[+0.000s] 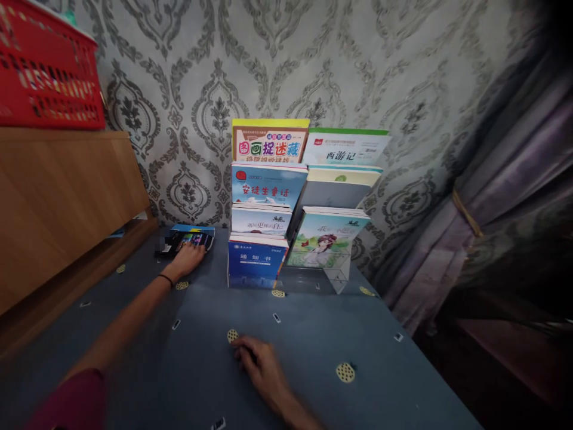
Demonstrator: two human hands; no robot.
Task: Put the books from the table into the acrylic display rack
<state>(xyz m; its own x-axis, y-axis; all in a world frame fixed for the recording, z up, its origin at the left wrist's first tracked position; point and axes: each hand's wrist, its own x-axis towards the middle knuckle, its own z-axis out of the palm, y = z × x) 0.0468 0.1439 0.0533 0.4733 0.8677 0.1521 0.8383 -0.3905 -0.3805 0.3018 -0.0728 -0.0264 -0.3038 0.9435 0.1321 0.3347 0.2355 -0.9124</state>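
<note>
- Right hand [262, 365] rests nearest, fingers curled loosely on the blue cloth [313, 334], holding nothing.
- Left hand [188, 260] lies flat, fingers spread on a dark book [190, 239] left of the book rack [295, 221].

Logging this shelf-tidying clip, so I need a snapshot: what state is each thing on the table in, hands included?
left hand: stretched out, palm down on the flat books, no closed grip.
flat books: lying flat beside the rack, stacked.
right hand: resting on the tablecloth, holding nothing.
display rack: upright, tiers filled with books.
blue book: standing in the front left tier, cover facing out.
red basket: on the wooden cabinet, contents unclear.
</note>
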